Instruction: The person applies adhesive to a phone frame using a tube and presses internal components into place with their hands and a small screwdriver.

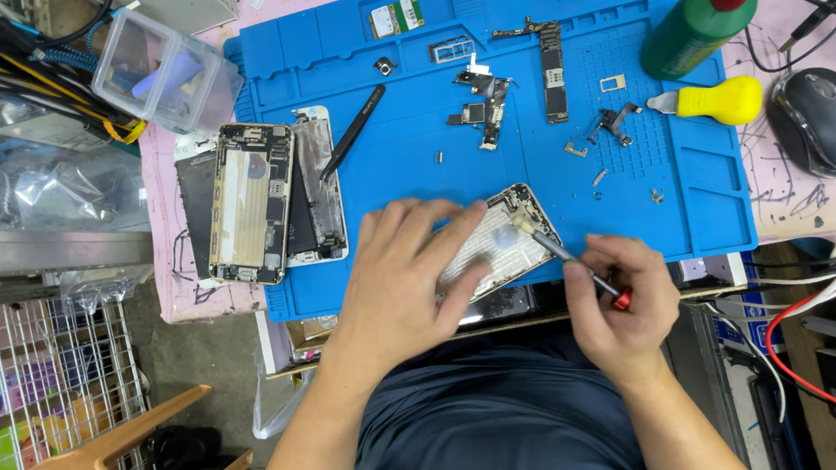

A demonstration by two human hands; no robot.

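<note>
Left hand (404,284): lower centre of the frame, palm down, its grip spread flat and pressing on the open phone housing (497,243).
Right hand (621,306): lower right of centre, its grip closed around a thin screwdriver (575,262) with a red end; the tip touches the upper corner of the housing.
Open phone housing: centre of the frame, tilted, lying at the near edge of the blue mat (698,207).
Blue mat: covers the middle of the bench (817,212), which has a pink top.
Stacked phones (262,198): left of centre, 2 or more opened phones lying across the mat's left edge.
Black tweezers (353,132): just right of the stacked phones, slanted.
Loose parts: a long circuit board (553,72) and small brackets scattered over the upper mat.
Clear plastic box (165,71): upper left.
Yellow-handled tool (717,99): upper right, beside a green bottle (695,30).
Black mouse (825,120): far upper right.
</note>
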